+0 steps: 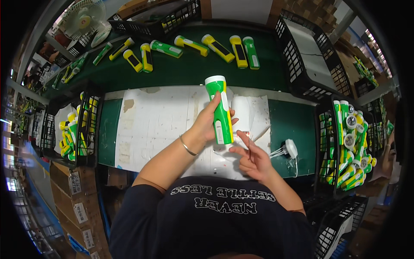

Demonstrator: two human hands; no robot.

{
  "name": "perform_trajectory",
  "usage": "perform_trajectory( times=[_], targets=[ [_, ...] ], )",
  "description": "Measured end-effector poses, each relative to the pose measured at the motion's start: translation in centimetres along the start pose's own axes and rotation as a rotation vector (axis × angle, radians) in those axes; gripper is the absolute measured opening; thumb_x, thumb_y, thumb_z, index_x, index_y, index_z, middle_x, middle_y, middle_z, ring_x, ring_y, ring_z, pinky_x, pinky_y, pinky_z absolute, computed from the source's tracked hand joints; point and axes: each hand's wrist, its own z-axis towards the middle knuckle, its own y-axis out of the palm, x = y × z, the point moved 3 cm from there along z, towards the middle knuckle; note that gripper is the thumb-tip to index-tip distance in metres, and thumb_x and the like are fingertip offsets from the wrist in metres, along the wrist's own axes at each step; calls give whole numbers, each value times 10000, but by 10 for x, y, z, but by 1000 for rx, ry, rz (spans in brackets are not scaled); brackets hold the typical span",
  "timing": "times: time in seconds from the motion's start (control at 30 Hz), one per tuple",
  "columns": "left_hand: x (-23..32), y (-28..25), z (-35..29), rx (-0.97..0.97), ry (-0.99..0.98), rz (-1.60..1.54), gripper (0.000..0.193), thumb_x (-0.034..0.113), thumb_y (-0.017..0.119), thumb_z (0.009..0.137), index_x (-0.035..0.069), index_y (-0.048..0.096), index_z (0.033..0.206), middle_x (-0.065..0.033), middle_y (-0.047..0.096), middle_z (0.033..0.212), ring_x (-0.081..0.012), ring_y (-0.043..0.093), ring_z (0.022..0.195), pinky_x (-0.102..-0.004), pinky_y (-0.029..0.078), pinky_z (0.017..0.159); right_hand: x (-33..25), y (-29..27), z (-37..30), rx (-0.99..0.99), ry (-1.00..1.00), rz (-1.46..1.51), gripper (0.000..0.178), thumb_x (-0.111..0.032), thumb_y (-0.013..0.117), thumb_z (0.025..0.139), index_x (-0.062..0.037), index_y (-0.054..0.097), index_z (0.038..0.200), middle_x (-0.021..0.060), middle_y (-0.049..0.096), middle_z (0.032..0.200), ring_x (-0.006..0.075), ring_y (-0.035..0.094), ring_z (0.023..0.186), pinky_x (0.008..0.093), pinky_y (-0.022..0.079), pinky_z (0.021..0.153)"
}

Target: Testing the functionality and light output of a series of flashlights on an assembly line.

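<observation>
A green and yellow flashlight [221, 114] with a white head ring stands nearly upright over the middle of the work surface. Wrapped around its body is my left hand [208, 121], thumb along the front and fingertips showing at the right edge. A bracelet circles that wrist. Just below and right of the flashlight's lower end is my right hand [253, 159]. Its index finger and thumb are apart, the other fingers loosely bent, and I see nothing held in it. White sheeting [151, 129] covers the surface beneath both hands, with a white paper piece [241, 108] beside the flashlight.
Several flashlights [217, 48] lie on a green belt [267, 80] at the back. Black crates of flashlights stand left [95, 125] and right [324, 172]. A black crate [297, 64] sits back right. A white corded device [291, 148] lies right; a fan [84, 20] stands back left.
</observation>
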Motion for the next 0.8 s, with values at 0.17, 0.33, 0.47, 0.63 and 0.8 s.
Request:
perform_trajectory(
  times=[0.17,0.33,0.47,0.63,0.8],
  targets=[
    [2,1,-27,-59,-18,-40,439,476,444,896,91,528,1089,-82,597,903,-196,599,762,-383,527,709,-3,-2,-7,128,-90,-106,361,-208,384,928,-63,413,1257,122,603,914,38,259,387,186,215,372],
    [-11,-12,-33,-46,-85,-81,400,439,482,895,73,499,1055,-109,571,861,-189,572,665,-339,510,630,14,11,-5,275,-60,-441,279,-177,425,928,-31,460,1162,74,565,828,26,258,415,181,205,386],
    [-20,-10,-38,-74,-120,-18,399,444,478,902,81,469,1069,-98,552,840,-173,545,652,-307,485,569,23,9,-7,319,-50,-496,259,-189,431,940,-34,482,1141,49,561,825,23,275,433,169,211,401],
    [-27,-12,-38,-66,-146,-2,417,454,475,902,81,452,1086,-94,548,841,-167,540,674,-304,483,570,21,9,-9,356,-129,-731,258,-227,415,955,-30,538,1068,14,554,811,16,315,491,159,247,442],
    [-28,-11,-40,-50,-108,91,479,482,455,901,12,506,983,-100,547,768,-174,555,651,-306,500,568,9,10,-6,299,-360,-1237,266,-214,441,947,3,593,963,21,569,781,108,525,707,245,438,662]
  ],
)
